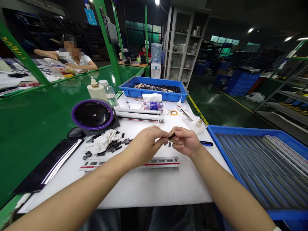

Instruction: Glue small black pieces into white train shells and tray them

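Note:
Between my two hands is a small black piece (171,136), pinched at both ends over the white table. My left hand (146,144) grips its left end with thumb and fingertips. The fingers of my right hand (185,140) are curled round the other end. Below them lies a white model train car shell (163,162) with a red stripe and window openings, partly covered by my left forearm. Several small black pieces (115,147) are scattered to the left, beside a crumpled white cloth (102,142). A few tiny dark pieces (169,144) lie beneath my hands.
A blue tray (223,128) with long grey strips stands at the right. Further back are a blue bin (154,94) of black parts, white train shells (141,116), a purple-rimmed black dish (92,114), bottles (109,93) and a blue cutter (206,143). Another person (74,56) sits at the left.

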`<action>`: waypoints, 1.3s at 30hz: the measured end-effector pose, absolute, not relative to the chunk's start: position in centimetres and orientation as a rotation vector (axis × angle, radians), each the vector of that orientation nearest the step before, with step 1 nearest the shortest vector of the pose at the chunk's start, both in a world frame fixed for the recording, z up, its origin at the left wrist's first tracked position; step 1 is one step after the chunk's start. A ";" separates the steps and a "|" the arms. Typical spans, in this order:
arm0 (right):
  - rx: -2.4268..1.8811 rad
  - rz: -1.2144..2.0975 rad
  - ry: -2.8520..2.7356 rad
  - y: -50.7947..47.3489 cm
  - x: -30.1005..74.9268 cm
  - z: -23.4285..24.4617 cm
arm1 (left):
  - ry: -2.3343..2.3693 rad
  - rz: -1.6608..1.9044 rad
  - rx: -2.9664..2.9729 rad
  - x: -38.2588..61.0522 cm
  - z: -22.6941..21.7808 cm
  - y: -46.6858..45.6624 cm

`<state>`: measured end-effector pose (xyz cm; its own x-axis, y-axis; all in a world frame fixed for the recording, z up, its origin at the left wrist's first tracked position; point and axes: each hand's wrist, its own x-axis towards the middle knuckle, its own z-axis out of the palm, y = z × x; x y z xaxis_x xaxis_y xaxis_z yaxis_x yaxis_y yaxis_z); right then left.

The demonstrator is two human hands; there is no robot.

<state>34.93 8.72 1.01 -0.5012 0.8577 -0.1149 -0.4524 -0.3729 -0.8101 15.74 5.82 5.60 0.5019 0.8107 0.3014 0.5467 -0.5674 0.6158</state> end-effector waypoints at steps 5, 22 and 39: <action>-0.641 2.041 -0.855 9.0 35.4 1.3 | 0.890 0.987 2.446 17.1 5.1 6.2; -0.897 1.241 -1.075 7.9 33.8 1.0 | 0.981 0.803 1.178 17.9 3.0 7.9; -1.478 1.021 -1.546 10.2 36.9 0.9 | 1.386 0.818 1.578 14.8 3.5 8.5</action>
